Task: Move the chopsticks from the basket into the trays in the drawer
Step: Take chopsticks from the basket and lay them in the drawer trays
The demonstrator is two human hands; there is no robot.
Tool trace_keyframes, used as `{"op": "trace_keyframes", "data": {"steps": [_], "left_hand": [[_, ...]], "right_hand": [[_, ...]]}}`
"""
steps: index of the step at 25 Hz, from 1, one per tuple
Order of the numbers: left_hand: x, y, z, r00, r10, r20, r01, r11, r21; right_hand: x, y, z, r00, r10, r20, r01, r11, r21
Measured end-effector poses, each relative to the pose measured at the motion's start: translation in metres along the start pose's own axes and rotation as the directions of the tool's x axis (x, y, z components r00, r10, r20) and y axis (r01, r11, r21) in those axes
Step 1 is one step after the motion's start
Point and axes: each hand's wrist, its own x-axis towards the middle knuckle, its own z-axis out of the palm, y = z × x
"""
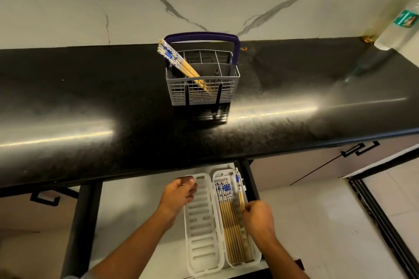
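R hand (258, 217) is low in the open drawer (136, 210), fingers curled and pinched on chopsticks (239, 192) – the blue-and-white patterned ends point away from the fingers toward the counter, and the sticks lie along the right edge of the right tray (255, 256). Just left of those fingers, the right tray already holds a row of chopsticks (229, 222) lying flat side by side, patterned ends at the far end, bare bamboo running back past the knuckles toward the near end.

L hand (179, 195) sits at the far left corner of the left tray (201, 229), fingers curled over the tray's rim, thumb at the top edge – gripping it, as far as can be seen. The left tray is a white slotted one w/ nothing in it, touching the right tray along its long side, between the two hands.

Well beyond both hands' fingertips, up on the black counter (90, 97), stands the grey basket (203, 84) w/ a dark blue handle (204, 37). A bundle of chopsticks in the basket (179, 61) leans to the left, patterned ends sticking up past the rim. Marble-look wall (90, 2) behind; a plastic-wrapped roll (399, 18) far right.
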Motion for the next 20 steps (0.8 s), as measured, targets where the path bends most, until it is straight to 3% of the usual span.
{"op": "trace_keyframes", "data": {"steps": [3,20], "left_hand": [[0.002,0.000,-0.001,1.000,-0.007,-0.005,0.007,0.999,-0.034],[-0.010,-0.007,-0.001,0.999,-0.044,0.005,0.044,0.993,-0.106]], "right_hand": [[0.000,-0.011,0.005,0.998,0.003,-0.056,-0.012,0.987,-0.161],[0.014,-0.038,0.024,0.997,-0.047,0.053,0.064,0.912,-0.406]]}}
